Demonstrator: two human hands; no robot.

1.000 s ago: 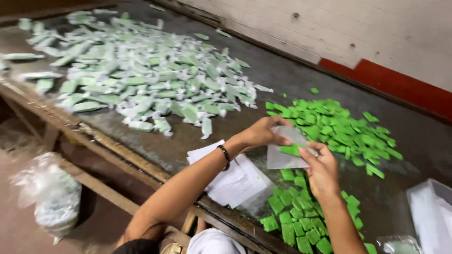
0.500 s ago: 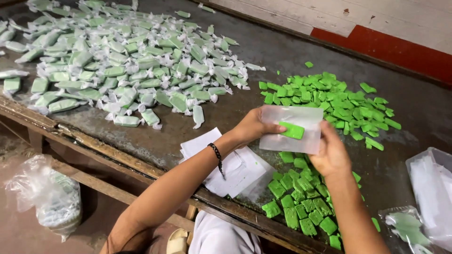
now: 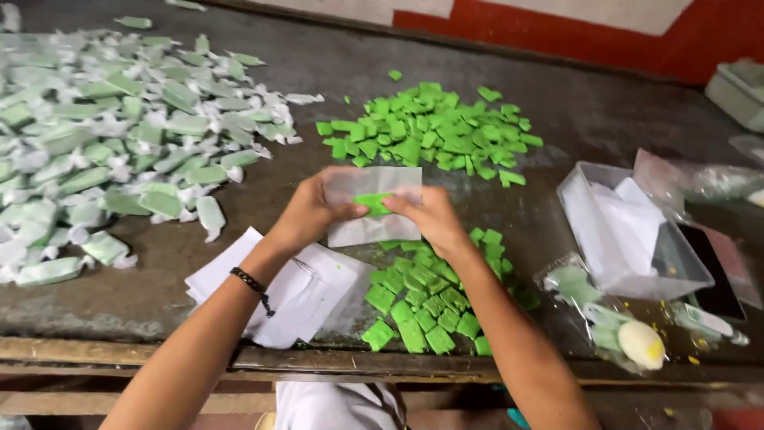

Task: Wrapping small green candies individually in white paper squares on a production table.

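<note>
Pinching a translucent wrapper sheet (image 3: pixel 372 207) between them, the left hand (image 3: pixel 309 211) and the right hand (image 3: pixel 428 216) are both closed on it, thumbs on top and fingers behind; a single green piece (image 3: pixel 372 202) lies across the middle of that wrapper sheet, held there under the two thumbs, above the dark worktable (image 3: pixel 509 231); directly below the wrapper sheet, toward the table's near edge, lies a loose cluster of unwrapped green pieces (image 3: pixel 418 299); just to the left of that cluster, under the left wrist with its dark beaded bracelet (image 3: pixel 248 280), sits a stack of blank wrapper sheets (image 3: pixel 298 291); beyond the wrapper sheet, farther from the person, a larger heap of green pieces (image 3: pixel 430 131) is spread over the table; well to the left of the wrapper sheet, a wide scatter of wrapped pieces (image 3: pixel 119 143) with twisted white ends covers that side; to the right of the wrapper sheet stands a clear plastic box (image 3: pixel 629 231) holding white sheets, and nearer the front edge beside it a clear bag (image 3: pixel 613 318) with pale contents.
</note>
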